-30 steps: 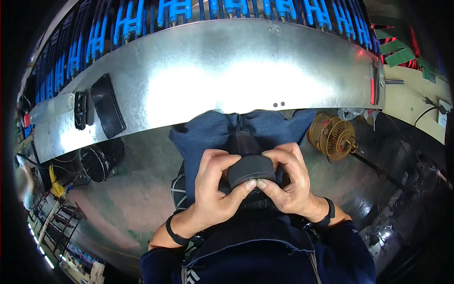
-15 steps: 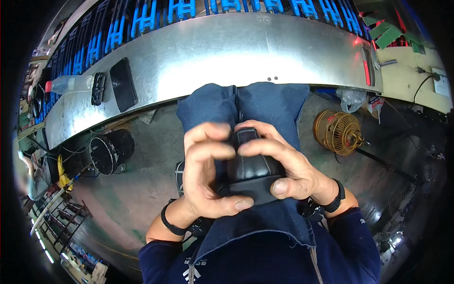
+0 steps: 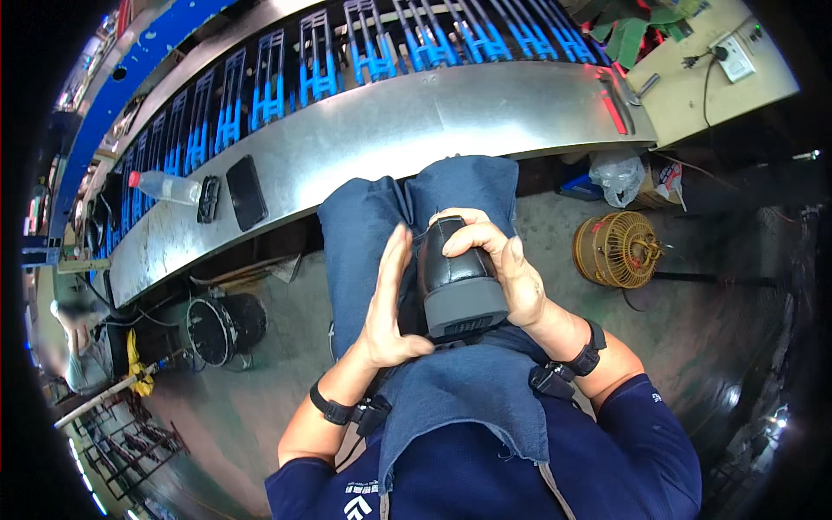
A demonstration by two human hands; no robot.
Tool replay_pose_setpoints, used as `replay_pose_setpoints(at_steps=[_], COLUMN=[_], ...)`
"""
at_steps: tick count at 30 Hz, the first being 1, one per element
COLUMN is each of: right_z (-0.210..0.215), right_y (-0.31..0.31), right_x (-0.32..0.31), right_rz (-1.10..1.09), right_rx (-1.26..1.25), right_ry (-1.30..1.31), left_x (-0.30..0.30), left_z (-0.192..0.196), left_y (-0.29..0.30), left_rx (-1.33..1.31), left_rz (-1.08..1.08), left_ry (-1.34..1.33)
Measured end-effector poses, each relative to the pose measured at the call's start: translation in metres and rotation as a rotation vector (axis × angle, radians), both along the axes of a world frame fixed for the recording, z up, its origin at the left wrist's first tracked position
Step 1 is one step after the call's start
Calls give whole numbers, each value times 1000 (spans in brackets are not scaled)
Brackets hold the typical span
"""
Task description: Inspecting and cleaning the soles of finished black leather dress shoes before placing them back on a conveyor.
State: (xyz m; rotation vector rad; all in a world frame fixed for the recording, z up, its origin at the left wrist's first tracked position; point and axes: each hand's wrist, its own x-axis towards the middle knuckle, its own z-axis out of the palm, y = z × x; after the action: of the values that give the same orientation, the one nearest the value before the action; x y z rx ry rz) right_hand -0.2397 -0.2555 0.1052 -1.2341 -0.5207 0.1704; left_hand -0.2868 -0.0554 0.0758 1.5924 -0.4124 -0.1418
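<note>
A black leather shoe (image 3: pixel 452 264) with light seams and a thick dark sole is held above my apron-covered lap, its heel end toward me. My right hand (image 3: pixel 518 282) grips it from the right side, with fingers curled over the upper. My left hand (image 3: pixel 386 303) is upright along the shoe's left side, fingers stretched out and thumb pointing toward the heel. Whether the left palm touches the shoe, I cannot tell. The far end of the shoe is partly hidden by my right fingers.
Beyond my knees runs a metal bench (image 3: pixel 364 121), with a phone (image 3: pixel 246 192), a plastic bottle (image 3: pixel 169 187) and a red-handled tool (image 3: pixel 614 113). Behind it stand blue racks (image 3: pixel 319 65). A black bucket (image 3: pixel 224 329) and a round caged fan (image 3: pixel 617 250) flank me. Another person (image 3: pixel 85 355) is far left.
My left fingers have straightened and drawn back from the shoe. The shoe has tipped so more of its sole edge shows. The whole view has turned and shifted.
</note>
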Motion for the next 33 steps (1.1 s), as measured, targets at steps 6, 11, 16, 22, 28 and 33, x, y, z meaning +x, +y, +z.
replay_pose_setpoints(at_steps=[6,11,16,22,28,33], right_z=[13,3,21,19,19,43], right_y=[-16,-66,-27,-6,-4,4], right_x=[8,3,-14,-36,-45,-42], right_rz=[-85,239,286,303,230,84], right_rx=[294,370,311,242,219,8], right_ry=[151,532,587,661,608,443], left_x=[11,64,50,21,11,19], left_z=[15,117,74,82,77,65], left_y=[0,15,8,-23,-22,-16], left_rx=[393,802,-456,-368,-212,-287], left_rz=[-148,-45,184,391,435,392], left_ry=[-105,-913,32,85,-4,-49])
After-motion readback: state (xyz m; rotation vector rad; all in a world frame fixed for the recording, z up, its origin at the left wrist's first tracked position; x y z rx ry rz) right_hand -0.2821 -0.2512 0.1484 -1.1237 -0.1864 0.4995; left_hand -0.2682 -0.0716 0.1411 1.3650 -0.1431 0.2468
